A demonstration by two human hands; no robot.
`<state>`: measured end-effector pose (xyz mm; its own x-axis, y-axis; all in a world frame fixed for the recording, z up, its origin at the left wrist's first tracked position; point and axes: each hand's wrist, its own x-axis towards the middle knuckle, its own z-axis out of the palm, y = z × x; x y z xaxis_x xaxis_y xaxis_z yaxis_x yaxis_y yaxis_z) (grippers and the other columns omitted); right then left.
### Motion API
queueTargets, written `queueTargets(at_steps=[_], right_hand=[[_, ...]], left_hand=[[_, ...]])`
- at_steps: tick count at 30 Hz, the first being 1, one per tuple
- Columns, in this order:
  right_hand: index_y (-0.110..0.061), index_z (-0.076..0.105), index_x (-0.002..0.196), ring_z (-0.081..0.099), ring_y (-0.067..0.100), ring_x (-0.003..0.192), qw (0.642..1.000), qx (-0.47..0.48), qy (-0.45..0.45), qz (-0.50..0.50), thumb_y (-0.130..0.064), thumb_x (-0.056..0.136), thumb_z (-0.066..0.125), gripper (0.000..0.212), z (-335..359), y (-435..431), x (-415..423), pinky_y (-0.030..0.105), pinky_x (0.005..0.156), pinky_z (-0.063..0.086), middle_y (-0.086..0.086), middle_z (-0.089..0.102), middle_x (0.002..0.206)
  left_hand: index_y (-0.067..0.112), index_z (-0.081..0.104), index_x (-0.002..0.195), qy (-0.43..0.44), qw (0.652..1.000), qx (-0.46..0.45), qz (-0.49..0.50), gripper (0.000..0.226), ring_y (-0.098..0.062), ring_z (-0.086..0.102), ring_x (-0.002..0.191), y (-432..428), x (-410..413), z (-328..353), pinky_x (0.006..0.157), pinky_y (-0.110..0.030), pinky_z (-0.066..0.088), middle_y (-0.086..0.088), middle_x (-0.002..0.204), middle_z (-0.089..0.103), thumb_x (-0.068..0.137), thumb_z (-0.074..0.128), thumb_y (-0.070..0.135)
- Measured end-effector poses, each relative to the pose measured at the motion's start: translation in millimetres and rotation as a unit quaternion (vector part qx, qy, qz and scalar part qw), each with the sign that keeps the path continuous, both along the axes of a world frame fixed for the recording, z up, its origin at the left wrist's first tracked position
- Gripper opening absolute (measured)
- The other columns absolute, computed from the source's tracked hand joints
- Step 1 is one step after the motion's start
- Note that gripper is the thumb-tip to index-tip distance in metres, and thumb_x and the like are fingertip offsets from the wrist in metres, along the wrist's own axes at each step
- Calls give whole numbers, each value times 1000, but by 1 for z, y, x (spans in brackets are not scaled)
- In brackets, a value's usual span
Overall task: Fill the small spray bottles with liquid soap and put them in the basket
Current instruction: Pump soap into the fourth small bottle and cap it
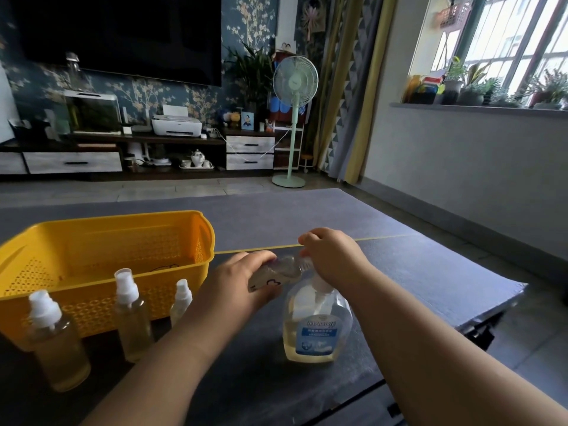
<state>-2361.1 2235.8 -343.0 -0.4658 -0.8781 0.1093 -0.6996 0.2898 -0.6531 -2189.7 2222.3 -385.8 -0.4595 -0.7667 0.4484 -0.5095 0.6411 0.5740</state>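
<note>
The left hand (239, 284) is gripping a small clear bottle (282, 269), fingers wrapped round its body, and is holding it tilted almost flat above the table (430, 272) with its open, threaded neck pointing right. The right hand (332, 256) is curling its fingers down over that neck, directly above the white pump of the soap bottle (316, 327). Whether it is pinching the neck, the pump or nothing cannot be told, as the hand is hiding the spot.

The soap bottle is standing upright on the table, just under both hands, with yellowish liquid sitting low in it. To the left, three spray bottles are standing in a row – a large one (57, 342), a middle one (132, 315) and a small one (181, 299) (all capped, the first two holding pale yellow liquid) – just in front of the yellow basket (101, 232), none of them inside it.
</note>
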Motion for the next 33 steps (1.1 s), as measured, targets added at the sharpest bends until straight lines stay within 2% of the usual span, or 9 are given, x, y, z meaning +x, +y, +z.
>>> queueTargets(at_steps=[12, 20, 26, 30, 33], right_hand=[[-8, 68, 104, 64, 34, 101, 1000, -3, -28, 2, -22, 96, 44, 29, 17, -8, -2, 46, 93, 53, 14, 71, 106], [-9, 68, 100, 63, 34, 94, 1000, 3, -2, 15, -25, 95, 44, 29, 0, -1, 0, 40, 83, 51, 11, 72, 102], [-10, 67, 100, 63, 32, 94, 1000, 1, -3, 10, -26, 95, 43, 29, -1, -1, 0, 38, 81, 51, 9, 72, 103], [-7, 67, 95, 62, 34, 92, 1000, -5, -5, 7, -25, 95, 43, 30, 4, -1, 0, 34, 71, 46, 12, 71, 99], [-6, 68, 93, 63, 34, 93, 999, -33, -5, 7, -24, 94, 44, 29, 12, -2, 1, 38, 77, 52, 12, 72, 98]], left_hand=[[40, 48, 127, 11, 1000, 2, 9, 45, 1, 47, 94, 0, -2, 7, 67, -4, 34, 15, 121, 56, 84, 64, 39], [40, 48, 127, -11, 1000, 3, 8, 47, 5, 43, 96, 0, 1, 1, 68, -1, 29, 17, 125, 53, 83, 65, 37], [40, 46, 129, -10, 1000, 1, 10, 48, 3, 42, 98, 1, 0, 0, 72, -7, 33, 16, 129, 52, 84, 64, 37], [39, 45, 130, -7, 1000, 3, 8, 49, 5, 41, 99, 1, 0, 1, 74, -9, 33, 16, 130, 51, 84, 62, 40], [39, 47, 130, 9, 1000, 8, 9, 50, 3, 44, 99, 0, 0, 3, 71, -7, 35, 16, 128, 53, 83, 63, 40]])
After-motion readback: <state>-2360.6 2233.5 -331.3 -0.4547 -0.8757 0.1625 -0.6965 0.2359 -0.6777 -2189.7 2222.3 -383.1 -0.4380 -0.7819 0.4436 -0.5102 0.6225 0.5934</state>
